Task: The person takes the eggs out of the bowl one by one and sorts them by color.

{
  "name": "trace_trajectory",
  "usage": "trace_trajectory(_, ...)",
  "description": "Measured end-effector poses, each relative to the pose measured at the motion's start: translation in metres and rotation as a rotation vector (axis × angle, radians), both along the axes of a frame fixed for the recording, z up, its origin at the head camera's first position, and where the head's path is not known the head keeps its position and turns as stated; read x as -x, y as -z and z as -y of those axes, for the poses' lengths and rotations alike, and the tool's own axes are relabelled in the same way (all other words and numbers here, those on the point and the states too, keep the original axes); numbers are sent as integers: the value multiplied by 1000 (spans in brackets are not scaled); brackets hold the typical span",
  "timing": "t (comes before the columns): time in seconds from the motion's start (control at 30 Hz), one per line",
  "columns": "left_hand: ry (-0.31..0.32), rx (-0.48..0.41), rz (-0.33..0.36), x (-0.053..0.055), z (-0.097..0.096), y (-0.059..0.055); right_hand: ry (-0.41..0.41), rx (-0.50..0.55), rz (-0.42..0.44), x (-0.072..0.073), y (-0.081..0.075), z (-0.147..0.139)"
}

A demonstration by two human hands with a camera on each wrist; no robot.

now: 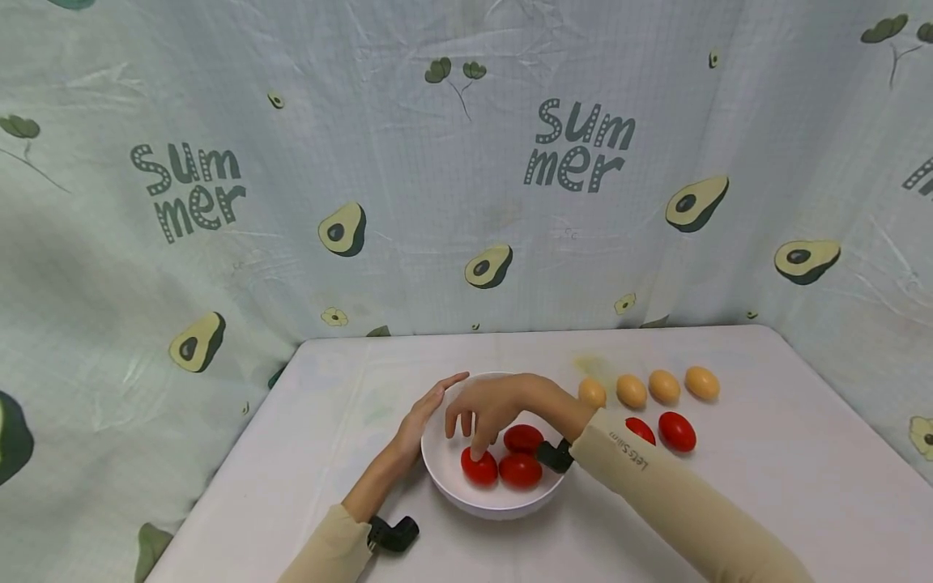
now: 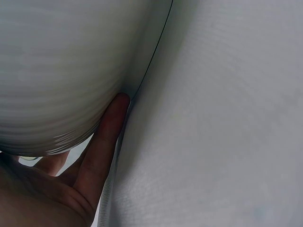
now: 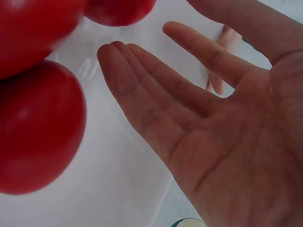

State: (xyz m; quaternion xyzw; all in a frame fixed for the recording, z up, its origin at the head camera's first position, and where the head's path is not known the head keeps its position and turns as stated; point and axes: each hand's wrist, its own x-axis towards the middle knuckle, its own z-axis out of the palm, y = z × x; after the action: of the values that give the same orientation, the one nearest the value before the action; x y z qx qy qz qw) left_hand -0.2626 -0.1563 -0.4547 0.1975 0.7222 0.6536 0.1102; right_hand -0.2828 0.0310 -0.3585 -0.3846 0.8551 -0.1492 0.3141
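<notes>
A white bowl (image 1: 455, 486) stands on the table and holds red egg-shaped pieces; one red egg (image 1: 521, 471) lies at the front, with others beside and behind it. My left hand (image 1: 419, 421) rests along the bowl's left outer side, its fingers extended. In the left wrist view those fingers (image 2: 106, 132) lie against the ribbed wall of the bowl (image 2: 61, 80). Over the bowl's inside, my right hand (image 1: 496, 405) reaches down with loosely bent fingers, one fingertip overlapping the left red egg (image 1: 479, 470). In the right wrist view, that palm and its fingers (image 3: 137, 85) hold nothing.
Right of the bowl, two red eggs (image 1: 677, 431) lie on the white table (image 1: 765, 502), one partly hidden by the right sleeve. Behind them is a row of several orange-yellow eggs (image 1: 664, 387). A printed curtain (image 1: 408, 178) hangs behind the table.
</notes>
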Motion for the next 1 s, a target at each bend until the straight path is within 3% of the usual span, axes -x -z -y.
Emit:
trace_trajectory(0.43, -3, -8, 14, -1, -1, -1, -21, -134, 106, 0, 9, 8)
trace_trajectory(1.0, 18, -21, 17, 0, 1, 1, -61, -180, 99, -3, 9, 12)
